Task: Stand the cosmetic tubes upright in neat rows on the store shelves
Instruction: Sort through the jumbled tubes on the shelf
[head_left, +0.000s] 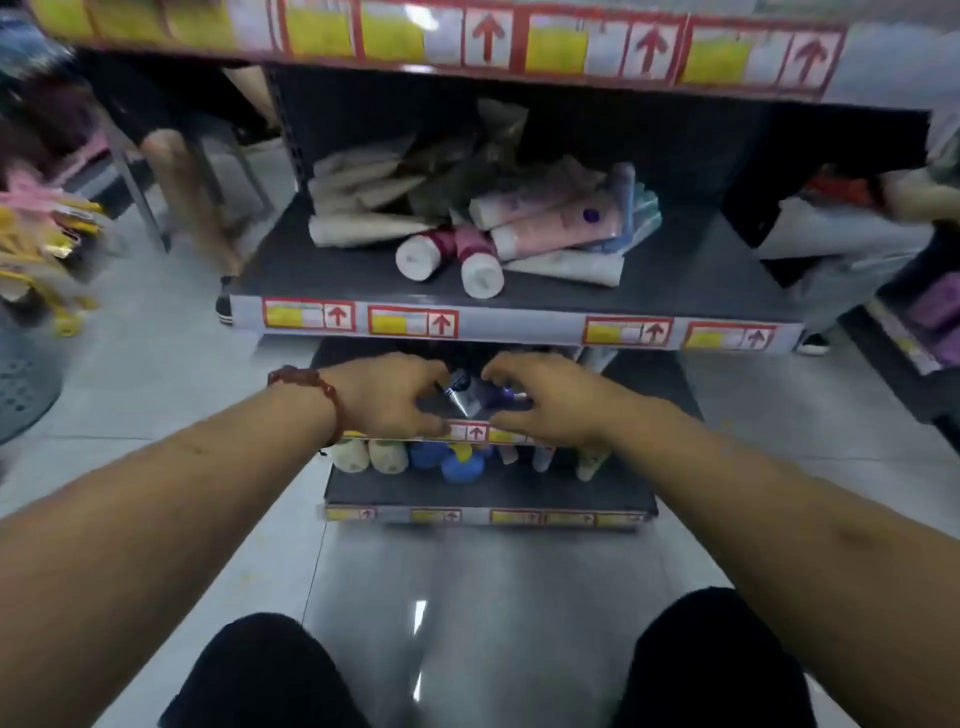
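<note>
Blurrily, left hand (387, 397) and right hand (543, 402) flanking half-hidden tubes (466, 399), neither grip discernible

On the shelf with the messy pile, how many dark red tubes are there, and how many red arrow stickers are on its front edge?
Dark red tubes: 2
Red arrow stickers: 4
Total: 6

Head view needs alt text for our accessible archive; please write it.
The left hand and right hand grip small tubes at a low shelf. On the shelf above, pink and white tubes lie in a jumbled pile.
</note>
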